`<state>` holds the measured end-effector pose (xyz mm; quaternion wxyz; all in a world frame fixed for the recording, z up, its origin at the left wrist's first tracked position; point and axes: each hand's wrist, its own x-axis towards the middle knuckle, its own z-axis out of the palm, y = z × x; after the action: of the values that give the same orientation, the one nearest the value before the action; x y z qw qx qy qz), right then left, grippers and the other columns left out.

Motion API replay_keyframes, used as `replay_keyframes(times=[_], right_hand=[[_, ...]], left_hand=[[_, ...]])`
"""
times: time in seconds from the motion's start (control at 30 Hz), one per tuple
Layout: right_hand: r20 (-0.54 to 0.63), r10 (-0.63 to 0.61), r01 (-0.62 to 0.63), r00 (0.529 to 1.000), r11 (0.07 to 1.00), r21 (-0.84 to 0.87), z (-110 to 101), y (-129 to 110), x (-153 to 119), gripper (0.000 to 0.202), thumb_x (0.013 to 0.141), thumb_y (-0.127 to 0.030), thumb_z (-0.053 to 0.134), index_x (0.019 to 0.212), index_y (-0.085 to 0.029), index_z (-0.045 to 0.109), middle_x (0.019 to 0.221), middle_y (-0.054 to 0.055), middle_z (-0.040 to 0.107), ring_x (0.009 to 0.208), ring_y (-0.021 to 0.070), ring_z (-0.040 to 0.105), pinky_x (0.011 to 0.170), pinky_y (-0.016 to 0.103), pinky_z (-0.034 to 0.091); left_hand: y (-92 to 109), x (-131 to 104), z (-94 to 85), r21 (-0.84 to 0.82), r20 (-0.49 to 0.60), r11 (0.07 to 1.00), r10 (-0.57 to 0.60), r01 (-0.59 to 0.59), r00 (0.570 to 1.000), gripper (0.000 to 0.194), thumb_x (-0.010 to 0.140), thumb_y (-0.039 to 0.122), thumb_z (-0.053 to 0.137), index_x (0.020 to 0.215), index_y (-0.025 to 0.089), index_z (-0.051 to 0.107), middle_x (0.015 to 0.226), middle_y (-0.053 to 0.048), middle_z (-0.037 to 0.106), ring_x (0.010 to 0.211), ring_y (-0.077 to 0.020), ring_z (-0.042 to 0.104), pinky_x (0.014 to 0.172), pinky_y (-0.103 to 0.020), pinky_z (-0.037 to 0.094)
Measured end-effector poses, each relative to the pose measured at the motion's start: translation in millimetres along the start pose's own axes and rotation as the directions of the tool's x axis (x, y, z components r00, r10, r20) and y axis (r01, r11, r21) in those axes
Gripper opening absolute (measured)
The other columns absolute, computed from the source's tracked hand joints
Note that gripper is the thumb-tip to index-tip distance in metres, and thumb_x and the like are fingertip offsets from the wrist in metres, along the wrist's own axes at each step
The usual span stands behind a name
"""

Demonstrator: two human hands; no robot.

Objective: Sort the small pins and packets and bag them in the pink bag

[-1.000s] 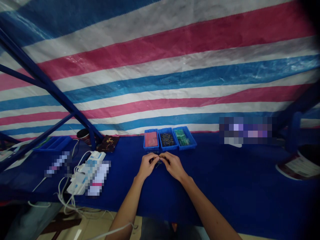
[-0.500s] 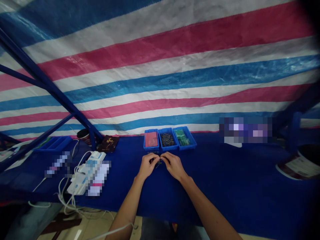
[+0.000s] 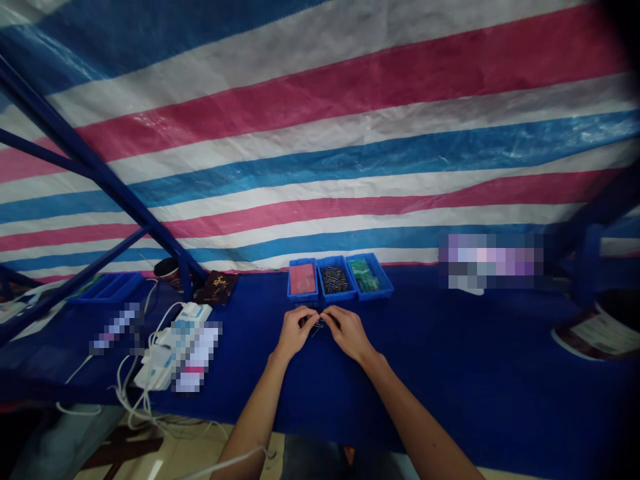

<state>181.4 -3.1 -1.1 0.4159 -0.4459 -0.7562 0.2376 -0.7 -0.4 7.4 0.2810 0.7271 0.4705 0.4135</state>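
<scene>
Left hand (image 3: 295,331) and right hand (image 3: 347,331) pinch a small dark part (image 3: 319,325) between fingertips above the blue desk (image 3: 450,360), near three far trays (image 3: 337,278); assembly appears unfinished.

Both forearms reach forward and come together. The left hand (image 3: 295,331) and right hand (image 3: 347,331) are curled, fingertips pinched and meeting.

A single head-worn camera looks forward and down over a blue cloth-covered table (image 3: 450,373); the person's own forearms enter from the bottom edge; a red, white and blue striped tarpaulin (image 3: 320,133) fills the upper half, close behind; no second view overlaps.
</scene>
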Motion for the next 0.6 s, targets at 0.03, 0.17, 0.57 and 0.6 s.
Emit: replay_keyframes(times=[0.03,0.17,0.57,0.6], right_hand=[[0.004,0.002,-0.002,1.0,1.0,0.01,-0.2,-0.3,-0.1,0.02,0.1,-0.031,0.048,0.093,-0.024,0.066,0.085,0.002,0.07,0.074,0.0174,0.065,0.067,0.026,0.044],[0.004,0.005,-0.005,1.0,0.999,0.047,-1.1,-1.6,-0.3,0.014,0.097,-0.028,0.053,0.101,-0.025,0.065,0.092,0.002,0.072,0.079,0.0179,0.066,0.066,0.026,0.045],[-0.002,-0.019,0.019,1.0,0.999,0.034,-2.2,0.6,0.6,0.017,0.099,-0.026,0.047,0.096,-0.025,0.064,0.092,0.002,0.07,0.079,0.0179,0.065,0.071,0.028,0.045],[0.0,-0.018,0.018,1.0,1.0,0.026,-2.7,0.1,0.5,0.018,0.1,-0.027,0.047,0.096,-0.024,0.064,0.091,0.002,0.07,0.078,0.0179,0.065,0.071,0.028,0.045]], left_hand=[[0.0,-0.1,-0.1,0.001,-0.003,1.0,0.0,0.0,1.0,0.027,0.093,0.034,0.059,0.08,0.014,0.072,0.076,-0.005,0.068,0.066,-0.014,0.057,0.066,-0.024,0.042],[0.5,-0.6,-0.4,0.003,-0.008,1.0,-0.004,0.004,1.0,0.026,0.094,0.033,0.058,0.081,0.015,0.072,0.076,-0.004,0.068,0.066,-0.0143,0.057,0.065,-0.024,0.042],[2.4,0.6,-0.1,-0.003,-0.018,1.0,-0.009,0.009,1.0,0.026,0.092,0.037,0.06,0.082,0.015,0.072,0.077,-0.004,0.068,0.063,-0.0135,0.055,0.063,-0.024,0.042],[2.4,0.5,-0.2,-0.002,-0.019,1.0,-0.007,0.007,1.0,0.027,0.092,0.037,0.06,0.081,0.015,0.072,0.077,-0.004,0.068,0.063,-0.0134,0.055,0.063,-0.024,0.042]])
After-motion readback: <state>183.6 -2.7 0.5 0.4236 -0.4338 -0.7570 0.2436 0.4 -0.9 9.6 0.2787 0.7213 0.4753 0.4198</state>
